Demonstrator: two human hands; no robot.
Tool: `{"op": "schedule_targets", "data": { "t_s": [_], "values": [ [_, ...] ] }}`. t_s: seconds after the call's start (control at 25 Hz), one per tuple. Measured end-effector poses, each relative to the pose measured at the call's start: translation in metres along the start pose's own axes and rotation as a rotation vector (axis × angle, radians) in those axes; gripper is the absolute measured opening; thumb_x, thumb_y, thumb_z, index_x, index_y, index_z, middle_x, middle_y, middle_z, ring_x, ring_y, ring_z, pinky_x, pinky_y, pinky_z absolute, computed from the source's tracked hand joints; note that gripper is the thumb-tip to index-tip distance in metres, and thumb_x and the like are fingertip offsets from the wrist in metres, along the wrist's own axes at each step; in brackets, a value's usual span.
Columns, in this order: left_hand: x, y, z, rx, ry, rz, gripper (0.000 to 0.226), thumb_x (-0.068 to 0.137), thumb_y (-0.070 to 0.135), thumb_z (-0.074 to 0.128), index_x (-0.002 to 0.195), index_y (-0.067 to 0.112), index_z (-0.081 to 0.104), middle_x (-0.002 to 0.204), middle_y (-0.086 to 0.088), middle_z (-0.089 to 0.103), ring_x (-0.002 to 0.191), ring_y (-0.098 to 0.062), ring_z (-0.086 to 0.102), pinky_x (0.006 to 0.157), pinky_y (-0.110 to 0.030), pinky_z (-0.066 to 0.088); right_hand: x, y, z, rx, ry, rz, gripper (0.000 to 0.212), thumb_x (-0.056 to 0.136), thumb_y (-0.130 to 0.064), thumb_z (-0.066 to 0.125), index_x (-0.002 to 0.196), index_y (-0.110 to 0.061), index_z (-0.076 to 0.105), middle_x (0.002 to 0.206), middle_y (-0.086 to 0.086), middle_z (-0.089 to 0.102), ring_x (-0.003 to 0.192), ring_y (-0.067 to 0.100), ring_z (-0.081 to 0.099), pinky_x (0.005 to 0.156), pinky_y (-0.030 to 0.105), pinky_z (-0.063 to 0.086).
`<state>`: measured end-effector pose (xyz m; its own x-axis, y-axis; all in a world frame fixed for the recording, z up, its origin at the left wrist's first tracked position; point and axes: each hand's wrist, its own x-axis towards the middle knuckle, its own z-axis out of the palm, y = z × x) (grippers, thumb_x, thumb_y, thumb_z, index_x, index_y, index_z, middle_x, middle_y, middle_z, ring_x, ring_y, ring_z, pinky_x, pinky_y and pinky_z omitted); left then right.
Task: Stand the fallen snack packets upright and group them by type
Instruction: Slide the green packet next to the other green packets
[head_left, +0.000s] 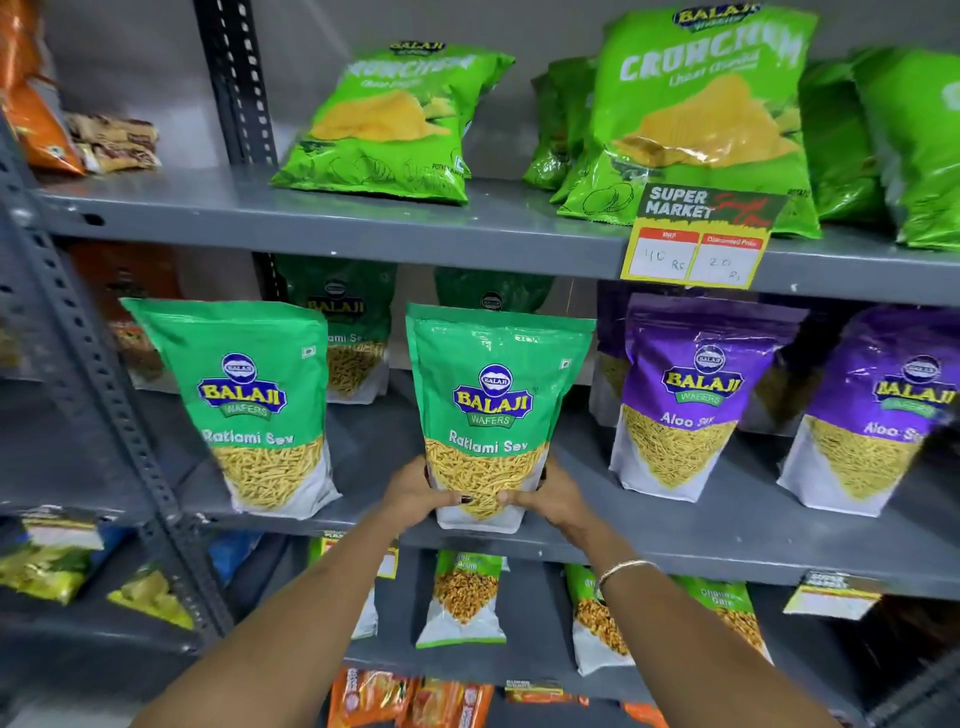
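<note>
A green Ratlami Sev packet (493, 410) stands upright at the front edge of the middle shelf (727, 545). My left hand (421, 493) grips its lower left corner and my right hand (545, 493) grips its lower right corner. A second green Ratlami Sev packet (254, 405) stands upright to the left, leaning a little. More green packets (348, 332) stand behind in the shadow. Two purple Aloo Sev packets (691, 400) (883, 415) stand upright to the right.
Light green Crunchex chip bags (395, 119) (701, 114) lean on the top shelf, above a yellow price tag (696, 244). Smaller packets (462, 597) fill the lower shelf. A perforated grey upright (104, 374) borders the left side, with orange packets (36, 104) beyond it.
</note>
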<state>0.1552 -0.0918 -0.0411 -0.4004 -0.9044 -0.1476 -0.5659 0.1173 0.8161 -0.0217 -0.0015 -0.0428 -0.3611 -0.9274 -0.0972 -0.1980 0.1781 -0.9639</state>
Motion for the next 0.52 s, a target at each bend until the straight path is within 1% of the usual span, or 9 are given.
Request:
{"op": "schedule_targets", "data": {
  "t_s": [0.08, 0.2, 0.28, 0.36, 0.44, 0.48, 0.52],
  "values": [
    [-0.005, -0.001, -0.001, 0.013, 0.000, 0.007, 0.064, 0.067, 0.022, 0.080, 0.121, 0.005, 0.053, 0.128, -0.013, 0.061, 0.118, -0.027, 0.056, 0.086, -0.029, 0.044, -0.006, -0.001, 0.002, -0.046, 0.008, 0.006, 0.072, 0.064, -0.010, 0.081, 0.127, -0.014, 0.047, 0.120, 0.003, 0.058, 0.111, 0.014, 0.051, 0.093, 0.026, 0.040],
    [-0.007, -0.004, -0.001, 0.015, -0.011, 0.013, 0.066, 0.066, 0.025, 0.081, 0.122, 0.006, 0.053, 0.129, -0.013, 0.060, 0.119, -0.028, 0.055, 0.091, -0.032, 0.045, -0.007, 0.002, 0.004, -0.067, 0.016, 0.004, 0.077, 0.062, -0.015, 0.084, 0.129, -0.013, 0.046, 0.130, 0.007, 0.058, 0.121, 0.022, 0.052, 0.100, 0.032, 0.042],
    [-0.007, -0.004, -0.001, 0.011, -0.010, 0.008, 0.064, 0.067, 0.025, 0.080, 0.121, 0.006, 0.053, 0.129, -0.013, 0.060, 0.119, -0.028, 0.054, 0.088, -0.030, 0.044, -0.009, 0.000, 0.005, -0.069, 0.024, 0.003, 0.073, 0.063, -0.013, 0.083, 0.127, -0.012, 0.048, 0.131, 0.009, 0.058, 0.122, 0.024, 0.053, 0.098, 0.030, 0.042],
    [-0.008, -0.003, -0.002, -0.003, -0.027, 0.002, 0.063, 0.068, 0.025, 0.079, 0.122, 0.007, 0.051, 0.132, -0.012, 0.058, 0.122, -0.028, 0.053, 0.089, -0.030, 0.043, -0.011, -0.001, 0.005, -0.066, 0.019, 0.013, 0.071, 0.065, -0.010, 0.081, 0.128, -0.011, 0.048, 0.131, 0.010, 0.057, 0.119, 0.020, 0.052, 0.095, 0.026, 0.040],
    [-0.011, -0.004, -0.002, -0.042, -0.071, -0.005, 0.068, 0.068, 0.027, 0.079, 0.124, 0.011, 0.043, 0.137, -0.011, 0.052, 0.127, -0.028, 0.047, 0.097, -0.035, 0.042, -0.013, -0.002, 0.004, -0.065, -0.020, 0.022, 0.077, 0.066, -0.011, 0.080, 0.132, -0.012, 0.041, 0.134, 0.009, 0.054, 0.119, 0.018, 0.050, 0.098, 0.027, 0.039],
    [-0.014, -0.005, 0.000, -0.063, -0.079, 0.004, 0.076, 0.066, 0.030, 0.080, 0.127, 0.012, 0.037, 0.142, -0.012, 0.046, 0.131, -0.029, 0.042, 0.103, -0.039, 0.039, -0.014, -0.003, 0.003, -0.074, -0.022, 0.033, 0.084, 0.064, -0.016, 0.082, 0.135, -0.011, 0.037, 0.137, 0.009, 0.051, 0.122, 0.021, 0.049, 0.102, 0.030, 0.040],
    [-0.018, -0.008, 0.001, -0.033, -0.021, 0.036, 0.089, 0.065, 0.035, 0.079, 0.135, 0.012, 0.029, 0.148, -0.012, 0.038, 0.137, -0.029, 0.035, 0.109, -0.043, 0.035, -0.013, -0.001, -0.001, -0.088, 0.000, 0.055, 0.093, 0.061, -0.022, 0.084, 0.137, -0.010, 0.032, 0.141, 0.009, 0.047, 0.126, 0.024, 0.047, 0.106, 0.034, 0.039]
  ]
}}
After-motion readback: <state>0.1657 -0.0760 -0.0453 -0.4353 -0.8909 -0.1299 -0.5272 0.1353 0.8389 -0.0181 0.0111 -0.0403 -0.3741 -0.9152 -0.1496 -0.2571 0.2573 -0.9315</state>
